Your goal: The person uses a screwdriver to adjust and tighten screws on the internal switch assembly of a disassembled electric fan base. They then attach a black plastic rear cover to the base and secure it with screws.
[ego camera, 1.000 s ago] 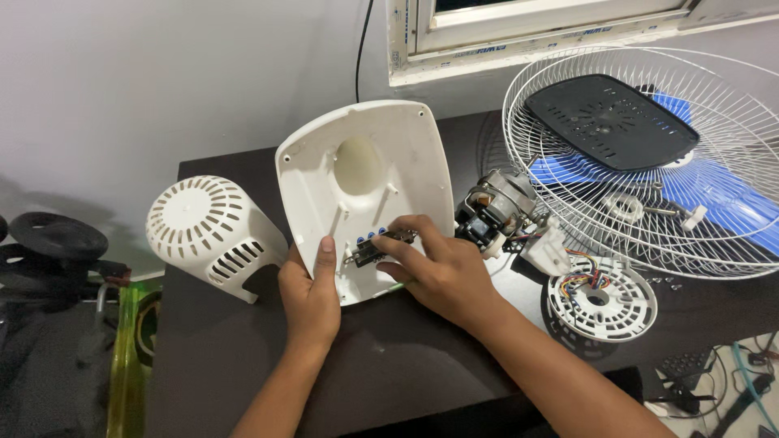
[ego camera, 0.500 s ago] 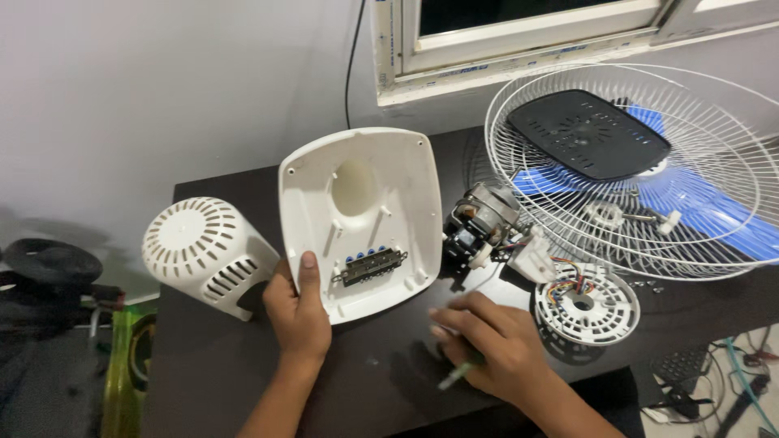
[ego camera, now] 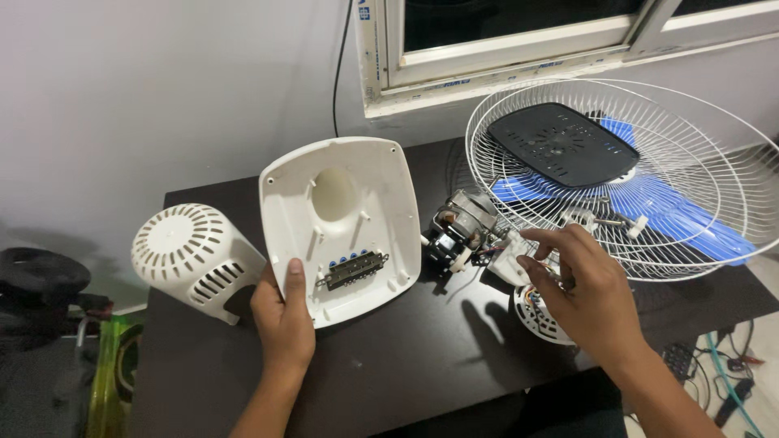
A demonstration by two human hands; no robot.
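Left hand: the left hand (ego camera: 284,320) grips the lower edge of the white, rounded-square plastic fan housing (ego camera: 341,223), thumb laid flat on its inner face and the other fingers hidden behind it, clamped on the shell.
Housing: it stands tilted up on the dark wooden table (ego camera: 406,365), hollow side facing the camera, with a round opening near the top.
Switch block: a grey metal switch strip with a row of blue buttons (ego camera: 354,268) sits fixed low inside the housing, just right of the thumb.
Right hand: the right hand (ego camera: 580,296) hovers over the table right of the housing, fingers curled and loosely apart, the fingertips at a small white plastic part (ego camera: 511,258); whether they pinch it I cannot tell.
Motor: a bare fan motor with metal core and wires (ego camera: 460,229) lies between the housing and the right hand, near the small white part.
Round part: a white round plastic disc with wiring (ego camera: 531,315) lies on the table partly beneath the right hand.
Motor cover: a white slotted plastic dome cover (ego camera: 193,255) rests at the table's left end, just beside the housing.
Grille: a white round wire fan guard (ego camera: 714,154) lies at the right, with a black vented plate (ego camera: 560,142) on it and blue blades (ego camera: 673,211) beneath the wires.
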